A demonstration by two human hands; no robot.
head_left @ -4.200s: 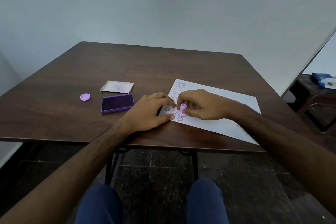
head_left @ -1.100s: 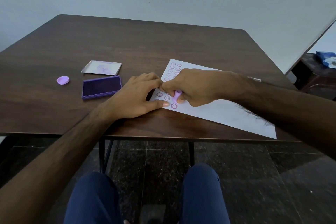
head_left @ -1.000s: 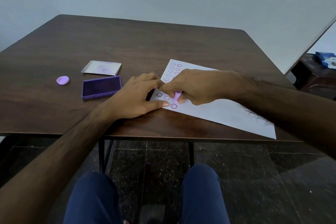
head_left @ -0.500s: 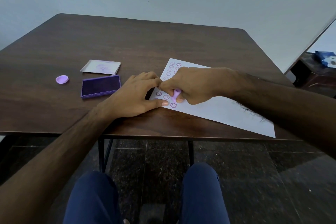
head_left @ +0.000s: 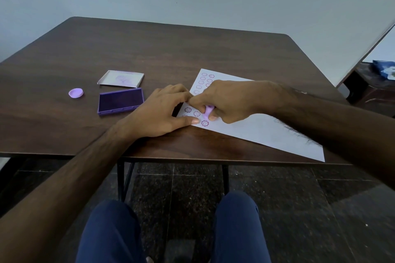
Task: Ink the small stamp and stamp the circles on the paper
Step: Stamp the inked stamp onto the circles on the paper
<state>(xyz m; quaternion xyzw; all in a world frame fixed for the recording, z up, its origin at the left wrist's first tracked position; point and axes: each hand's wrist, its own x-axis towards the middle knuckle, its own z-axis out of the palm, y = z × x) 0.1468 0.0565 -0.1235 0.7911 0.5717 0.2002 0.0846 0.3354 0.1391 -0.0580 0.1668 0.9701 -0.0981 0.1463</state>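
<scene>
The right hand (head_left: 230, 100) reaches in from about 4 o'clock, forearm stretched low over the white paper (head_left: 256, 130), knuckles up and fingers curled down into a pinch on the small stamp (head_left: 207, 111); the thumb tip shows just beside the stamp's lower end, and the other fingers wrap over its top so that only a short lilac length can be seen. The left hand (head_left: 162, 113) comes from about 7 o'clock and lies palm down on the dark wooden table (head_left: 149, 49), fingers loosely together and bent, with its thumb stretched toward 3 o'clock so the tip rests on the near left corner of the paper, holding nothing. The stamp is a pale lilac plastic peg, its long axis close to upright but leaning a little, top toward 1 o'clock and printing end toward 7 o'clock, set at the paper among two columns of printed circles; whether its face touches the sheet cannot be told. Purple flower-edged face prints (head_left: 204, 123) fill the circles nearest the person, the darkest just below the stamp. The paper lies askew, its long side running from 11 o'clock to 4 o'clock. At 9 o'clock of the hands sit the open purple ink pad (head_left: 120, 101), its pale lid (head_left: 120, 78) behind it, and a small lilac cap (head_left: 75, 93) farther out.
</scene>
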